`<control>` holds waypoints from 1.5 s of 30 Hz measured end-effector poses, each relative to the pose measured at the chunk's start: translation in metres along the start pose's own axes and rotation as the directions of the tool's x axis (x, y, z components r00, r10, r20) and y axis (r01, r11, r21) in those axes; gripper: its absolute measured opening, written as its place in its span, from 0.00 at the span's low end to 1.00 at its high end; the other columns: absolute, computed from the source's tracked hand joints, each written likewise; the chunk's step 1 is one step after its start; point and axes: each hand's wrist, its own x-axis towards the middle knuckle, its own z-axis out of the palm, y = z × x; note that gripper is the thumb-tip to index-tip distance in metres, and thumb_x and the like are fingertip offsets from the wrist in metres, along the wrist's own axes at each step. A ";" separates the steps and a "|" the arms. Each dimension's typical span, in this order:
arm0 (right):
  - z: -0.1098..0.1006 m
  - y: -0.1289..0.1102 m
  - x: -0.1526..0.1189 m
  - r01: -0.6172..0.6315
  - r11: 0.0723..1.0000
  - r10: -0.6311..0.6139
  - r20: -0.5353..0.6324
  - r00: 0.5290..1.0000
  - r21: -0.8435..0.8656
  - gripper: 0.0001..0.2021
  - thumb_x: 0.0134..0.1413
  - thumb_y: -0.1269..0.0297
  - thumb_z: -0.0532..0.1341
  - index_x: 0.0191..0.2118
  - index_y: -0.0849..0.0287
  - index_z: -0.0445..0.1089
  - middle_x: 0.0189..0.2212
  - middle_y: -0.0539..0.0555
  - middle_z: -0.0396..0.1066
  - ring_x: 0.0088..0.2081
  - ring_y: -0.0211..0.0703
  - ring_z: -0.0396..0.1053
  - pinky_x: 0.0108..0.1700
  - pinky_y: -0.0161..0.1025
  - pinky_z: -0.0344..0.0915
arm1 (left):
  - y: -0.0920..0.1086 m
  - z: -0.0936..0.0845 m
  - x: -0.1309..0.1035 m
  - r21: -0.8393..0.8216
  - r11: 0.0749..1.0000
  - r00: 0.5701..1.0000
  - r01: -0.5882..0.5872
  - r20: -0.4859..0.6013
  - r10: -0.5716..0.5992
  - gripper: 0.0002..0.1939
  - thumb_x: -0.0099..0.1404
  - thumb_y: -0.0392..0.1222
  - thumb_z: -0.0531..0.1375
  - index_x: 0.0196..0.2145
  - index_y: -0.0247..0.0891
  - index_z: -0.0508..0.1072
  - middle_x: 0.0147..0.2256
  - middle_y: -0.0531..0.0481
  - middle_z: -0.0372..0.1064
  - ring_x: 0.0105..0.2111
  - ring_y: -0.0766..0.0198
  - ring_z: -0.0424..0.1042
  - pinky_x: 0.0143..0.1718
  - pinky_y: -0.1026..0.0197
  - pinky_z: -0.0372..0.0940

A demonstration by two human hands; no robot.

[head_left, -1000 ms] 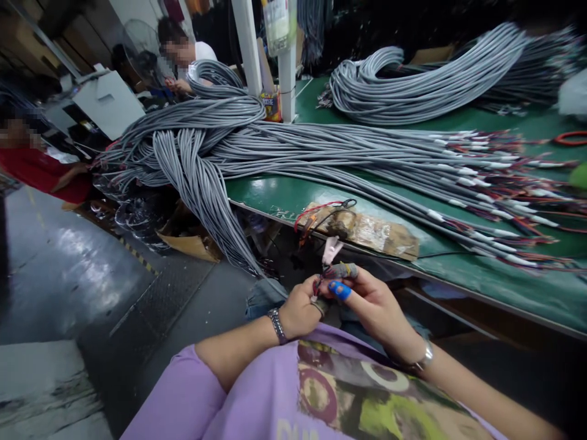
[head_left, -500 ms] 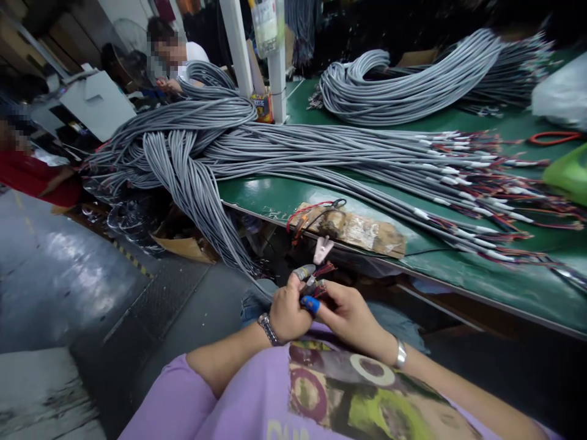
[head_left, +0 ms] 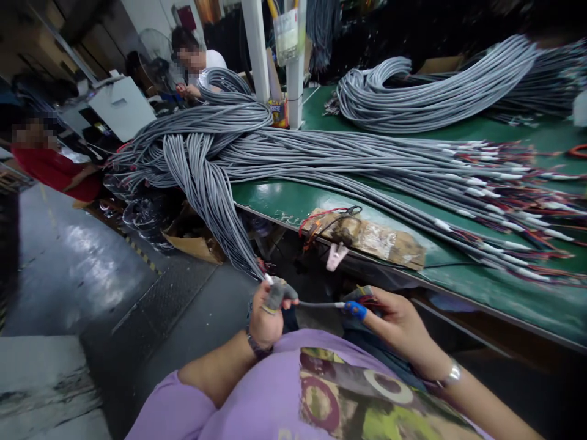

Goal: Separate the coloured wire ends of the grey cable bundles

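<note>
One cable [head_left: 317,304] | in front of bench [head_left: 509,305] | your left hand [head_left: 269,315] and right hand [head_left: 398,318] pinch it | likely light, springy; best gripped behind its sleeve [head_left: 340,304]

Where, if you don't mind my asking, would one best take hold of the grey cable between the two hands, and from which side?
Probably by the exposed middle of the grey cable, pinched from above: it runs thin and nearly straight there, uncovered between the left hand and the right hand.

Green bench [head_left: 270,194], grey cables [head_left: 330,151] (wire ends [head_left: 509,197] splayed), coiled bundle [head_left: 426,105], taped brown board [head_left: 406,249]
</note>
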 end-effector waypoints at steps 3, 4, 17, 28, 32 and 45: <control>-0.011 0.012 -0.002 -0.076 0.994 0.089 -0.204 0.975 0.072 0.10 0.46 0.53 0.65 0.27 0.55 0.72 0.23 0.52 0.72 0.24 0.42 0.68 0.27 0.37 0.67 | 0.015 -0.031 0.005 -0.073 0.995 0.990 0.073 0.124 -0.064 0.28 0.58 0.65 0.54 0.20 0.36 0.68 0.12 0.56 0.54 0.13 0.71 0.57 0.16 0.66 0.53; -0.014 0.015 -0.003 -0.088 0.990 0.114 -0.255 0.960 0.110 0.10 0.46 0.53 0.65 0.28 0.54 0.72 0.23 0.52 0.72 0.24 0.43 0.68 0.28 0.38 0.68 | 0.020 -0.043 0.005 -0.022 0.992 0.972 0.128 0.204 -0.121 0.29 0.58 0.66 0.52 0.23 0.35 0.71 0.11 0.57 0.53 0.11 0.71 0.55 0.14 0.66 0.52; 0.016 -0.012 0.014 -0.204 0.913 0.173 0.118 0.978 0.354 0.13 0.47 0.53 0.65 0.28 0.58 0.70 0.21 0.50 0.69 0.23 0.36 0.65 0.26 0.34 0.64 | 0.006 -0.004 0.012 0.284 0.934 0.886 0.216 0.345 -0.310 0.22 0.56 0.53 0.63 0.42 0.34 0.72 0.29 0.48 0.73 0.12 0.76 0.57 0.15 0.68 0.52; 0.027 -0.002 0.016 -0.370 0.746 0.333 0.171 0.927 0.554 0.19 0.37 0.53 0.70 0.28 0.60 0.65 0.20 0.47 0.68 0.21 0.32 0.62 0.24 0.31 0.60 | -0.010 0.032 0.017 0.431 0.899 0.860 0.075 0.428 -0.277 0.21 0.66 0.57 0.50 0.35 0.35 0.70 0.25 0.48 0.72 0.21 0.67 0.67 0.24 0.65 0.62; 0.025 -0.001 0.023 -0.433 0.738 0.406 0.170 0.898 0.518 0.19 0.37 0.52 0.69 0.27 0.61 0.64 0.17 0.46 0.65 0.18 0.29 0.57 0.20 0.29 0.52 | -0.020 0.030 0.012 0.439 0.883 0.866 0.166 0.364 -0.343 0.17 0.64 0.56 0.54 0.33 0.37 0.65 0.18 0.54 0.68 0.13 0.72 0.59 0.16 0.68 0.54; 0.032 0.005 0.027 -0.382 0.773 0.396 0.084 0.914 0.506 0.20 0.38 0.49 0.68 0.24 0.60 0.63 0.14 0.43 0.57 0.18 0.30 0.52 0.21 0.31 0.48 | -0.015 0.038 0.015 0.288 0.870 0.832 0.401 0.283 -0.477 0.14 0.54 0.49 0.62 0.26 0.36 0.66 0.18 0.53 0.68 0.13 0.71 0.65 0.11 0.71 0.49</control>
